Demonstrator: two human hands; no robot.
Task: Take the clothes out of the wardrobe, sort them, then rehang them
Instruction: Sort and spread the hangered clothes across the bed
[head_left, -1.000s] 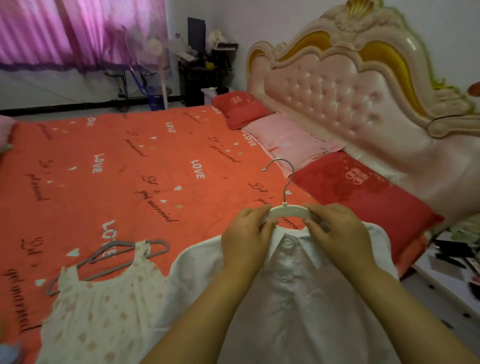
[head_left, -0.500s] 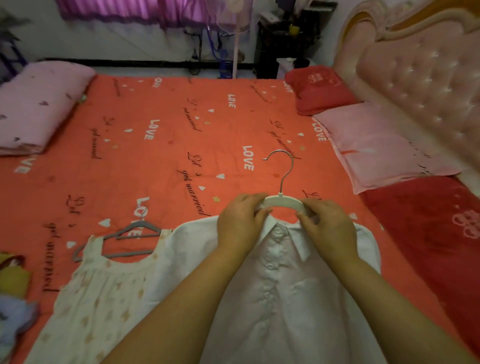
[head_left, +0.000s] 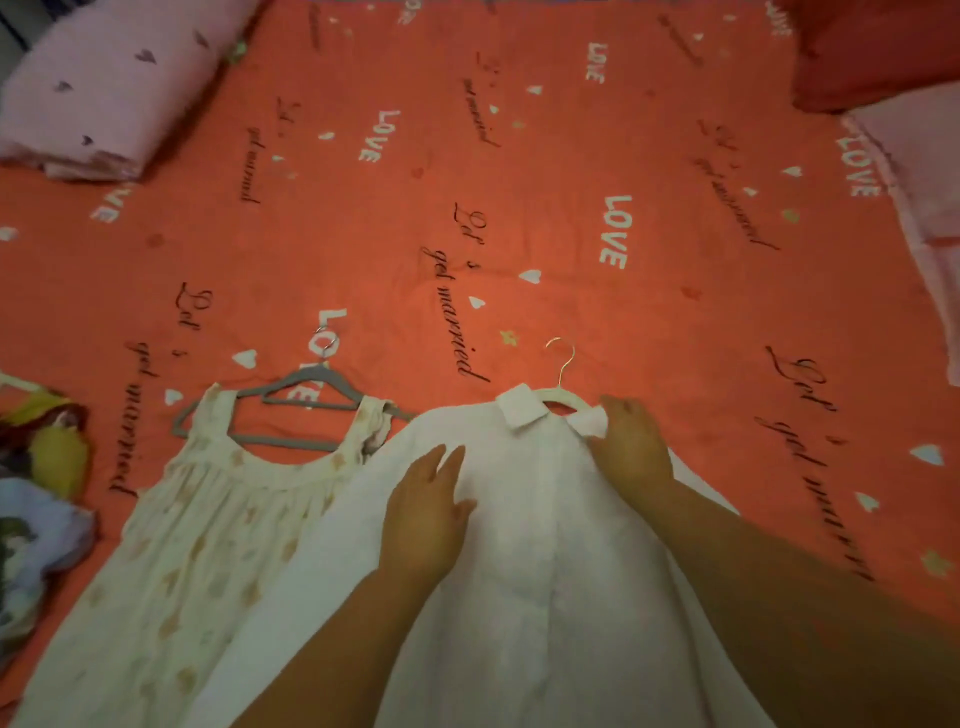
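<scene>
A white collared shirt lies flat on the orange bed cover, on a cream hanger whose metal hook points away from me. My left hand rests flat on the shirt's left chest, fingers apart. My right hand lies on the shirt's right shoulder, fingers curled over the collar tip. To the left, a cream sleeveless patterned dress lies on a grey hanger, its edge under the shirt.
The orange bed cover with "LOVE" print fills the view. A folded pink blanket sits at the far left. Colourful clothes lie at the left edge. A red pillow and a pink pillow are at the right.
Both hands have let go of the cream hanger's neck. The left hand slid down onto the shirt front, the right onto the shoulder. The view has tilted down toward the bed.
</scene>
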